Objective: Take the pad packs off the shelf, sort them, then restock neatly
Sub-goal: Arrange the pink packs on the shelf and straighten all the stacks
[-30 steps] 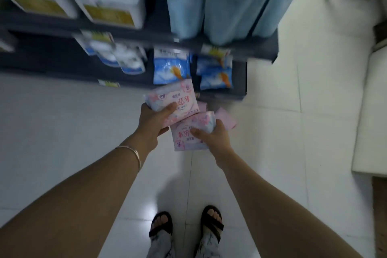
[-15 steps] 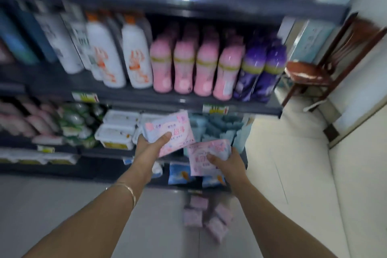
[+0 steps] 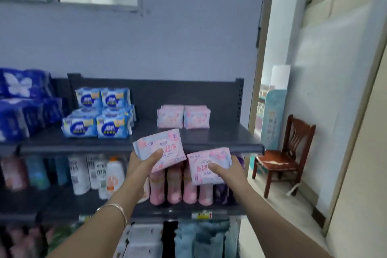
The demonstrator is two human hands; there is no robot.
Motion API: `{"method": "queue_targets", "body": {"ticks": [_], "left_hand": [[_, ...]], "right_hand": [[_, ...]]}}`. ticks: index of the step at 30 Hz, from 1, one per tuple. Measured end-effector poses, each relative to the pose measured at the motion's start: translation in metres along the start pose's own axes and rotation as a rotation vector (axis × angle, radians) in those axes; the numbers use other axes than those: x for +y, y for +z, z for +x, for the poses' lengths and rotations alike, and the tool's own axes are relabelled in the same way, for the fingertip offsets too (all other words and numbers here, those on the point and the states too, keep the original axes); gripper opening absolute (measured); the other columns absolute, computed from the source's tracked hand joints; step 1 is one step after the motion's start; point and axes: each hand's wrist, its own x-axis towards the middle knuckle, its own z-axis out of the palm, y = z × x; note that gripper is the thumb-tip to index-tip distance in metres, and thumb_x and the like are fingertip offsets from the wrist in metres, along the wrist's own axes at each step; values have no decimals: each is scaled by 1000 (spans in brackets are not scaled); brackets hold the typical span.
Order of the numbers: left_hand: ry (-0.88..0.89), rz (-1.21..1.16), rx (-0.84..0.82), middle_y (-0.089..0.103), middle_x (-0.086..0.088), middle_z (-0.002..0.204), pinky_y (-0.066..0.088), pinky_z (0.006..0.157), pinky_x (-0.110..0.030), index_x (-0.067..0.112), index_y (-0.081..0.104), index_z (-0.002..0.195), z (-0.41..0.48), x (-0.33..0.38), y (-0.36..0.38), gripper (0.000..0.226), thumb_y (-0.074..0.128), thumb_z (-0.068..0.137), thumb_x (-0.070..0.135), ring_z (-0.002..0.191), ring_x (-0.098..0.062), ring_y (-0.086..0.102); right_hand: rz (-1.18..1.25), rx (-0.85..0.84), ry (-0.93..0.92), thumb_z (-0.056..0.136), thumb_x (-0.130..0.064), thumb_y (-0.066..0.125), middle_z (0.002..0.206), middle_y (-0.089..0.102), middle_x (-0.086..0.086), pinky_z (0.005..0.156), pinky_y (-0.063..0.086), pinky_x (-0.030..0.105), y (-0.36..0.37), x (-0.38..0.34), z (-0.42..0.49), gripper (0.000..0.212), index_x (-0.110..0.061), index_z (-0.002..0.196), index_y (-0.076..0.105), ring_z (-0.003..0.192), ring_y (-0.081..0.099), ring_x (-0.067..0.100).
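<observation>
**Spotter:** What are you holding?

**Operator:** My left hand (image 3: pixel 142 163) grips a pale pink soft plastic pad pack with big red characters (image 3: pixel 167 144). The thumb lies across its face and the fingers curl behind. My right hand (image 3: pixel 228 170) pinches a second pale pink pad pack (image 3: pixel 207 159) the same way, thumb on the front. Its print reads upside down to me.

**Spotter:** Why face-up like that?

**Operator:** I judge it lets me read both labels and match them before shelving. Both packs hang in the air just in front of the dark grey metal top shelf (image 3: pixel 219 138), at its front lip, touching nothing on it.

**Spotter:** Where would they go?

**Operator:** Two groups of pink pad packs (image 3: pixel 170 116) stand upright near the back panel. Bare shelf lies in front of them and to their right, so I'd aim there. I'd turn the right-hand pack the right way up first.

**Spotter:** Anything in the way?

**Operator:** Light blue pad packs (image 3: pixel 98 115) are stacked to the left, well apart from the pink ones, and dark blue packs (image 3: pixel 21 102) sit further left. On the shelf below, pink plastic bottles (image 3: pixel 173 188) stand right under my hands, so a dropped pack could land among them. A brown wooden chair (image 3: pixel 282 159) stands off to the right, well apart from the shelf.
</observation>
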Motion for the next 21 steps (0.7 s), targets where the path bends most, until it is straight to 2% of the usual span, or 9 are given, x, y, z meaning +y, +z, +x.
{"method": "queue_targets", "body": {"ticks": [2,4,6,9,11,15,16,18,21], "left_hand": [[40,5,-45,70,-5,108,52,90,-41,13,57,118,12,18,7,45,76,77,16,99,-22,67],[91,32,-85,73,-1,99,56,79,-30,16,61,107,23,32,14,31,74,79,11,90,-15,70],[135,35,-80,72,2,92,56,67,-20,20,62,96,35,40,21,22,68,82,4,79,-9,70],[169,20,-33,70,-2,96,55,69,-22,19,58,99,60,47,32,26,70,81,5,80,-9,69],[173,20,-18,69,-7,106,52,75,-26,11,57,112,79,47,39,38,74,78,11,90,-16,68],[181,45,-26,68,-9,109,53,78,-31,8,56,117,118,41,56,56,82,69,18,95,-21,67],[183,46,-29,69,-9,108,54,80,-34,8,58,116,129,40,60,60,83,63,22,95,-22,68],[191,64,-18,70,-10,106,54,81,-35,8,60,113,150,41,70,60,79,59,26,95,-23,68],[206,66,26,70,-9,105,55,73,-28,7,59,114,178,34,78,49,81,71,15,93,-22,68]], "right_hand": [[13,-1,-30,56,-47,84,106,68,-4,86,55,42,-5,-19,10,69,-20,112,55,96,66,16],[41,4,-61,58,-48,86,107,68,-3,88,55,42,-9,-30,22,70,-18,114,56,97,67,16],[32,6,-85,49,-59,85,106,70,-2,88,55,43,-12,-33,39,81,-17,113,59,95,69,15],[69,0,-87,47,-59,84,105,71,-1,87,56,41,-14,-33,69,84,-16,114,59,93,70,15],[97,-13,-87,51,-52,85,108,70,1,87,56,40,-13,-41,83,81,-14,116,56,95,69,16],[73,-35,-84,73,-19,76,109,64,3,87,54,38,-14,-56,123,51,-15,116,50,97,64,19],[0,-18,-119,70,-21,73,108,64,2,87,53,39,-16,-62,135,52,-18,117,52,97,63,20],[-341,26,-210,61,-32,64,110,58,-2,84,48,36,-17,-76,160,65,-27,125,51,104,56,24],[-891,64,-350,78,-31,61,124,42,1,82,39,32,-13,-85,194,64,-33,139,39,113,40,29]]}}
